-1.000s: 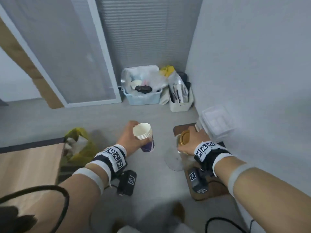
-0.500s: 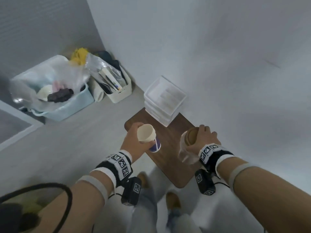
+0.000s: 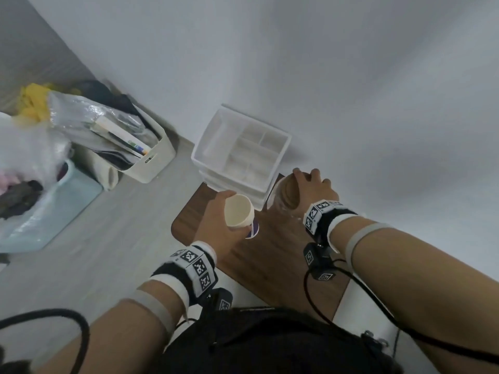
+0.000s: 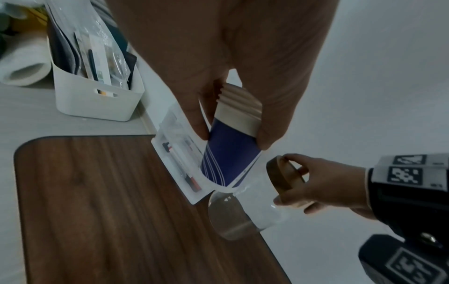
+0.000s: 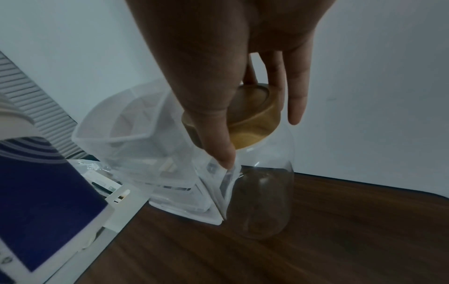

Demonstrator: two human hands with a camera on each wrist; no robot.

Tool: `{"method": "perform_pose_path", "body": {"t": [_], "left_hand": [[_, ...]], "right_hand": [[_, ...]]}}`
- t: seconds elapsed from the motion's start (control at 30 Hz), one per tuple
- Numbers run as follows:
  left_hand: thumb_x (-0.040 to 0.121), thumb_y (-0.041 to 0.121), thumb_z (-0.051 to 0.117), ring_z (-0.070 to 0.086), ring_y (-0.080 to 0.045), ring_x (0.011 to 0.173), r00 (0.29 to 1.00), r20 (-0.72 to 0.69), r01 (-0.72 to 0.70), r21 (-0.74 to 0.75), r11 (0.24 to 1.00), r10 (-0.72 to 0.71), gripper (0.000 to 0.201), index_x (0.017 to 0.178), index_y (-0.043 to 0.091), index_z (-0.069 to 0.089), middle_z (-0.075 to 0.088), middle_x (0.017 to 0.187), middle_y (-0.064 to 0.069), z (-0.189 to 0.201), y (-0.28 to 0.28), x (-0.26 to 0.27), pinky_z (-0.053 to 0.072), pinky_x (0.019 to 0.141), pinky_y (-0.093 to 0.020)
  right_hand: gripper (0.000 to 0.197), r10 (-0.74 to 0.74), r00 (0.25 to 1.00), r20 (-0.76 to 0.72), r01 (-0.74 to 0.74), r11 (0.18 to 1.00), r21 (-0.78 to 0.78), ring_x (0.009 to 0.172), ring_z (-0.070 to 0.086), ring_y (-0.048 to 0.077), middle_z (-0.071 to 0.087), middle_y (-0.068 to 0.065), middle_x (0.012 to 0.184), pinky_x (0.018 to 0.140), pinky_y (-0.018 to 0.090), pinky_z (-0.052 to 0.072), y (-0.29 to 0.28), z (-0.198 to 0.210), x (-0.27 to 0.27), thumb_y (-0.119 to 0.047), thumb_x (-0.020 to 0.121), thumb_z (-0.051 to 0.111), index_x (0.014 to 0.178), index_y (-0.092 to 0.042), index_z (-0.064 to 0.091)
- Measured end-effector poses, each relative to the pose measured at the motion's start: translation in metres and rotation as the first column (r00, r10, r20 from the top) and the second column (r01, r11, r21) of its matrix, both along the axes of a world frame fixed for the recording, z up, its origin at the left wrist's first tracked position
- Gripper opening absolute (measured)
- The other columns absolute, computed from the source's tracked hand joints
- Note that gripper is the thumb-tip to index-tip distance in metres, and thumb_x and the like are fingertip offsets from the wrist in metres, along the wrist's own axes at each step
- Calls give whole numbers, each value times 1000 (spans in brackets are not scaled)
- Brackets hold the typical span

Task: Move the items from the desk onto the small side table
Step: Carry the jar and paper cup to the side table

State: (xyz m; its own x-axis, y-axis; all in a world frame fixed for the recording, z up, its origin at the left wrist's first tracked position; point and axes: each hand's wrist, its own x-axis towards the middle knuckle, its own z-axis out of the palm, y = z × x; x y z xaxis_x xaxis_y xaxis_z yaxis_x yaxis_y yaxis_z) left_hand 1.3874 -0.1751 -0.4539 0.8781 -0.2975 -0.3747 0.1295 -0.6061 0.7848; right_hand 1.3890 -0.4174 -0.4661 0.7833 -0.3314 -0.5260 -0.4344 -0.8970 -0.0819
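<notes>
My left hand (image 3: 216, 225) grips a stack of paper cups (image 3: 239, 214), cream inside and blue outside (image 4: 230, 153), held above the dark wooden side table (image 3: 270, 260). My right hand (image 3: 314, 193) grips the wooden lid (image 5: 255, 115) of a clear glass jar (image 5: 262, 201), fingers curled round the lid's rim. The jar hangs tilted just over the table's far right part, beside the clear plastic organiser (image 3: 243, 149). Whether the jar's base touches the wood cannot be told.
The stacked clear organiser stands at the table's back edge against the white wall (image 3: 351, 76). On the floor to the left are a white bin of papers (image 3: 145, 157) and a pale blue tub (image 3: 54, 209) with bags. Bare wood (image 4: 97, 211) lies near me.
The view swung from the floor and bins onto the side table. Both hands moved forward over it, the jar now lower and next to the organiser, the cups over the table's middle.
</notes>
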Motion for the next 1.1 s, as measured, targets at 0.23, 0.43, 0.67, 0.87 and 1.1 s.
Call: {"method": "perform_pose_path", "body": {"t": [0.23,0.43,0.67,0.87,1.1], "left_hand": [[65,25,83,50,-10,114,999,-3,45,-20,999,-45,81,135,37,43,50,127,7,-54,-19,4,41,100,-28],[66,24,87,57,-6,104,997,-71,33,-58,998,-37,70,120,34,44,57,113,10,-70,-44,3,41,78,-6],[58,42,81,56,-13,113,991,-65,116,-58,992,-119,75,124,38,46,58,122,8,-73,-85,-4,47,97,-31],[63,32,88,59,-12,111,980,-123,150,-81,985,-160,73,125,34,48,61,118,12,-82,-128,-18,47,95,-29],[81,15,78,58,-12,123,958,-280,16,-168,986,-63,62,134,21,44,55,136,3,-120,-150,-13,48,100,-31]], "right_hand": [[104,6,997,76,-12,997,82,125,32,44,23,11,144,88,57,51,-16,-50,23,-43,67,81,147,-38,14],[94,-38,976,213,15,994,112,125,36,41,19,14,146,89,52,52,-31,-57,18,-33,73,77,148,-33,20],[71,-67,930,361,37,995,89,112,47,31,42,10,124,87,43,51,-33,-54,-31,-22,71,65,134,-18,33],[72,-243,953,180,113,839,533,108,55,20,51,-2,118,95,40,49,-37,-81,-83,-48,61,71,126,-29,46],[75,-560,803,202,411,767,493,116,53,24,54,5,125,92,31,42,-88,-136,-91,-33,65,85,130,-21,49]]}}
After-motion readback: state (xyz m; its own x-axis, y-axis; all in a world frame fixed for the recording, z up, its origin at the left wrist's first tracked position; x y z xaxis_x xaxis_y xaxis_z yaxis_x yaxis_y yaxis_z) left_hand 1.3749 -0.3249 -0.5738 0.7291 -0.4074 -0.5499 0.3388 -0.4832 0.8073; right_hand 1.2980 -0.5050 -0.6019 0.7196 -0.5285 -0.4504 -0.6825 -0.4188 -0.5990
